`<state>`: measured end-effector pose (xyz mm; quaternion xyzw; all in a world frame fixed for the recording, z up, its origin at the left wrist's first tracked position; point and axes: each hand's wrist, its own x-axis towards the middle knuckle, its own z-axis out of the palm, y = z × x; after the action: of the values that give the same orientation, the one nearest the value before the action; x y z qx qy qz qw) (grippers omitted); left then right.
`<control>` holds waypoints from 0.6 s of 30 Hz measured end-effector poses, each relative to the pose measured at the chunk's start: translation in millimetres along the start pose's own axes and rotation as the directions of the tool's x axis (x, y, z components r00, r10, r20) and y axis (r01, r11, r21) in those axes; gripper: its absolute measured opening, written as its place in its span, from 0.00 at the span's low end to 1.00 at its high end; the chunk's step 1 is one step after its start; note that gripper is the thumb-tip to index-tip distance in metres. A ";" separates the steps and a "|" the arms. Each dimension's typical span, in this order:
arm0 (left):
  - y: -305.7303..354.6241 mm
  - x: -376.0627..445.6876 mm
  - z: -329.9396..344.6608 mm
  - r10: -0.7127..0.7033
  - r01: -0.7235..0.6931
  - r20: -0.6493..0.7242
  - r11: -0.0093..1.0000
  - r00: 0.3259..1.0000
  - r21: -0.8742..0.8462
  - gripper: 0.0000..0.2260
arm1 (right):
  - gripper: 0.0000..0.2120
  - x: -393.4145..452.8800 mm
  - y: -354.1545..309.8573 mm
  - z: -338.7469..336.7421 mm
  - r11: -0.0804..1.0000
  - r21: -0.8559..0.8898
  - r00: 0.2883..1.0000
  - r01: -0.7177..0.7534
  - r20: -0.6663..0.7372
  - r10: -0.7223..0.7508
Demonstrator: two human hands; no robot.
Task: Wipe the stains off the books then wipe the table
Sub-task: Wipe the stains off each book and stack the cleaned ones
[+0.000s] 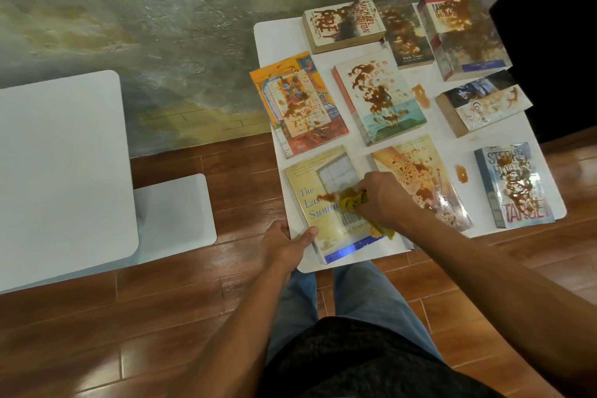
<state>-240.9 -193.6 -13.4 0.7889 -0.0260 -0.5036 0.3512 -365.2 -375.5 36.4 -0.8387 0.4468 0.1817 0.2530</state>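
Head view of a white table (pixel 268 39) bearing nine stained paperbacks in three rough rows. The right hand (pixel 382 199) was clenched around a bunched yellow cloth (pixel 352 200) and pressed it onto the cover of the near-left book (pixel 323 203), whose long axis ran away from the person, tilted slightly left at its far end. The left hand (pixel 286 244) gripped the table's near-left edge, its thumb lying on the tabletop just at the book's near-left corner (apparently bracing book or table against the wiping stroke). A brown smear (pixel 326 196) lay on the cover directly left of the cloth, touching its leading edge; the rest of this cover looked largely clean. The stroke in hand therefore seemed to call for travel leftward across the cover's short axis, and the right hand, already on the book, was the nearer one for it. The neighbouring book (pixel 420 184), just right of the right wrist, carried heavy brown stains, as did the seven books beyond. Two brown puddles (pixel 461 173) lay on the bare tabletop. By this evidence the task stood at its first book, with the table not yet wiped.
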 end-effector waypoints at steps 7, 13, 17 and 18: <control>-3.1 3.4 1.9 -0.011 0.010 -0.004 0.999 1.000 -0.048 0.16 | 0.10 -30.3 -17.0 22.8 0.997 0.027 0.997 0.071 -0.027 -0.070; 0.3 0.1 -2.5 -0.120 0.127 0.052 0.974 0.991 -0.189 0.21 | 0.11 -36.4 -38.0 41.3 0.987 0.089 0.988 0.137 -0.090 -0.129; 4.1 0.1 -4.2 -0.127 0.139 0.065 0.966 0.990 -0.220 0.21 | 0.12 -23.6 -53.3 39.2 0.980 0.125 0.979 0.156 -0.152 -0.137; 4.7 -0.2 -3.9 -0.131 0.143 0.067 0.965 0.989 -0.221 0.21 | 0.12 -19.1 -56.9 37.8 0.981 0.120 0.978 0.150 -0.163 -0.129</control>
<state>-236.3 -195.1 -9.6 0.7307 0.0769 -0.5465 0.4019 -330.5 -313.8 31.0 -0.8611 0.4160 0.0678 0.2845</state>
